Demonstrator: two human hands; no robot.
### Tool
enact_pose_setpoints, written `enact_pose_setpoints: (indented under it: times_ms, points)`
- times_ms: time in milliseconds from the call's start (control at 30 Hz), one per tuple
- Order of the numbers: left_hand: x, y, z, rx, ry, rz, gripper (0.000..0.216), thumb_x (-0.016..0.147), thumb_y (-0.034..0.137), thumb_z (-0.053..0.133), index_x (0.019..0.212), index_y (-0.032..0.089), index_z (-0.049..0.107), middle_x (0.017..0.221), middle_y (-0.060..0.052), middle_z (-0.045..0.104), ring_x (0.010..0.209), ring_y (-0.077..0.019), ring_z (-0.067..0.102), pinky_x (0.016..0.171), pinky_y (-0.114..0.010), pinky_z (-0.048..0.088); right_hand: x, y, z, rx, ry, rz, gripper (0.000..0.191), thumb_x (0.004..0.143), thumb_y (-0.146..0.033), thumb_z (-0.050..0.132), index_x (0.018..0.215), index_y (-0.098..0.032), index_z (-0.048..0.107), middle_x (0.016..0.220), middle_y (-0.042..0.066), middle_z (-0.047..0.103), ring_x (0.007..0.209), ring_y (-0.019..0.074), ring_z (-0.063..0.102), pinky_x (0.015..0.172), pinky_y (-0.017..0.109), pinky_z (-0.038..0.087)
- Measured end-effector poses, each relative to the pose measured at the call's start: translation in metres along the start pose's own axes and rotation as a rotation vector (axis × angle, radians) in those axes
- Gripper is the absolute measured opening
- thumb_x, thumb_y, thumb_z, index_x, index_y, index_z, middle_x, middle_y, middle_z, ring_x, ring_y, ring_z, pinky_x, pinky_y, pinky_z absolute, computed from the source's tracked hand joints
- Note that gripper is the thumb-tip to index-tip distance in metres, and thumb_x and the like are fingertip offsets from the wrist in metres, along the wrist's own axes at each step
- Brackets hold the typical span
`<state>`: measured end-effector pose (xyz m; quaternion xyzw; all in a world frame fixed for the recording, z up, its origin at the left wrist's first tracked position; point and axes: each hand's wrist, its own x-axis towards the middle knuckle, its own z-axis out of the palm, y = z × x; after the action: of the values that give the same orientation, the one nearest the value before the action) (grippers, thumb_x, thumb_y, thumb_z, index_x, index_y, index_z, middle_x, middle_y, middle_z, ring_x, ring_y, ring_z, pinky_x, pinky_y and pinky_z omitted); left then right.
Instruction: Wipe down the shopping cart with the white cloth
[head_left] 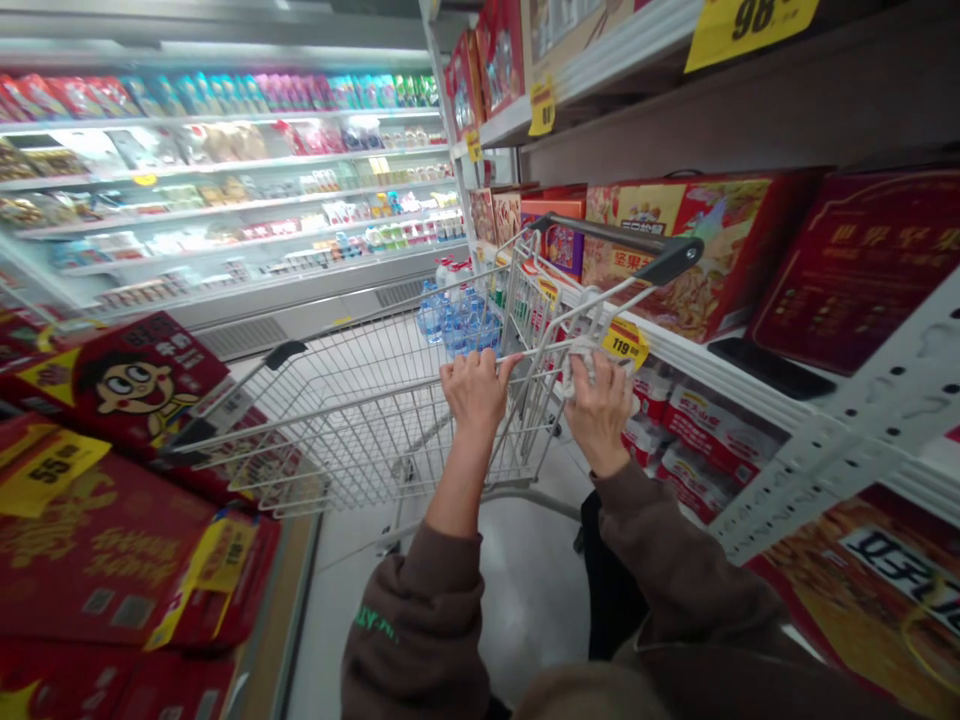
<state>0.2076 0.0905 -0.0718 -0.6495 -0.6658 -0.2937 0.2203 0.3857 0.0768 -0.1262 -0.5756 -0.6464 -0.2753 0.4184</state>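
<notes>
A metal shopping cart (337,408) stands across the aisle in front of me, its dark handle bar (615,240) at the upper right. My left hand (476,392) is closed around the top rim wire on the near side. My right hand (600,405) presses a crumpled whitish cloth (579,352) against the same rim, close to the handle end. Its fingers are bent over the cloth, which is partly hidden beneath them. The wire basket holds nothing that I can make out.
Red gift boxes (112,540) are stacked at the left. A shelf on the right carries more boxes (675,250) and a black phone-like slab (771,367). Blue-tinted water bottles (461,320) stand beyond the cart, before a lit refrigerated display (225,245).
</notes>
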Motion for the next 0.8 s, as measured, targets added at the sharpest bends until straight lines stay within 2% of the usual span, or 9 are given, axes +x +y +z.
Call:
enact_pose_setpoints:
  times_ms: [100, 267, 433, 500, 600, 700, 800]
  points:
    - [0.000, 0.000, 0.000, 0.019, 0.010, 0.006, 0.057, 0.102, 0.067, 0.034, 0.092, 0.023, 0.070, 0.093, -0.012, 0.074, 0.095, -0.0310, 0.060, 0.084, -0.041, 0.032, -0.007, 0.003, -0.002, 0.044, -0.035, -0.017, 0.055, 0.078, -0.010, 0.060, 0.132, -0.022, 0.069, 0.134, 0.015, 0.064, 0.109, 0.0277, 0.055, 0.089, 0.040, 0.046]
    - [0.000, -0.001, 0.002, 0.038, 0.031, 0.009, 0.056, 0.105, 0.063, 0.031, 0.089, 0.024, 0.068, 0.091, -0.011, 0.074, 0.093, -0.0291, 0.059, 0.083, -0.041, 0.032, 0.008, 0.006, 0.000, 0.064, 0.081, 0.030, 0.059, 0.080, -0.014, 0.061, 0.138, -0.024, 0.065, 0.142, 0.015, 0.059, 0.116, 0.0301, 0.054, 0.095, 0.045, 0.046]
    - [0.003, -0.002, 0.005, 0.032, 0.043, 0.011, 0.055, 0.105, 0.063, 0.032, 0.087, 0.024, 0.068, 0.090, -0.011, 0.074, 0.092, -0.0287, 0.059, 0.082, -0.040, 0.031, -0.016, 0.012, 0.013, 0.109, 0.027, -0.057, 0.057, 0.074, -0.007, 0.060, 0.127, -0.023, 0.071, 0.133, 0.012, 0.064, 0.111, 0.0270, 0.057, 0.092, 0.040, 0.048]
    - [0.004, -0.002, 0.006, 0.036, 0.038, 0.014, 0.055, 0.106, 0.061, 0.032, 0.087, 0.024, 0.068, 0.089, -0.011, 0.073, 0.092, -0.0285, 0.059, 0.082, -0.040, 0.031, -0.019, 0.020, 0.011, 0.160, 0.083, -0.030, 0.054, 0.073, -0.007, 0.060, 0.124, -0.022, 0.072, 0.129, 0.012, 0.066, 0.108, 0.0256, 0.058, 0.092, 0.039, 0.050]
    - [0.004, -0.002, 0.006, 0.052, 0.040, 0.020, 0.056, 0.106, 0.061, 0.029, 0.088, 0.024, 0.068, 0.090, -0.011, 0.074, 0.092, -0.0285, 0.059, 0.082, -0.041, 0.031, -0.004, 0.030, 0.007, 0.184, 0.192, 0.062, 0.056, 0.075, -0.010, 0.060, 0.129, -0.021, 0.069, 0.134, 0.014, 0.062, 0.115, 0.0279, 0.057, 0.098, 0.044, 0.050]
    - [0.004, -0.002, 0.007, 0.056, 0.048, 0.018, 0.056, 0.106, 0.061, 0.029, 0.088, 0.024, 0.068, 0.089, -0.011, 0.074, 0.093, -0.0289, 0.059, 0.082, -0.041, 0.031, 0.009, 0.034, 0.012, 0.178, 0.163, 0.081, 0.054, 0.077, -0.011, 0.059, 0.129, -0.022, 0.068, 0.139, 0.014, 0.060, 0.121, 0.0294, 0.055, 0.102, 0.047, 0.048]
    - [0.004, -0.002, 0.007, 0.042, 0.045, 0.017, 0.055, 0.106, 0.061, 0.030, 0.087, 0.024, 0.067, 0.089, -0.011, 0.074, 0.092, -0.0287, 0.058, 0.082, -0.041, 0.031, 0.003, 0.034, 0.022, 0.200, 0.113, 0.078, 0.049, 0.075, -0.010, 0.058, 0.121, -0.020, 0.071, 0.132, 0.015, 0.065, 0.118, 0.0291, 0.058, 0.100, 0.044, 0.049]
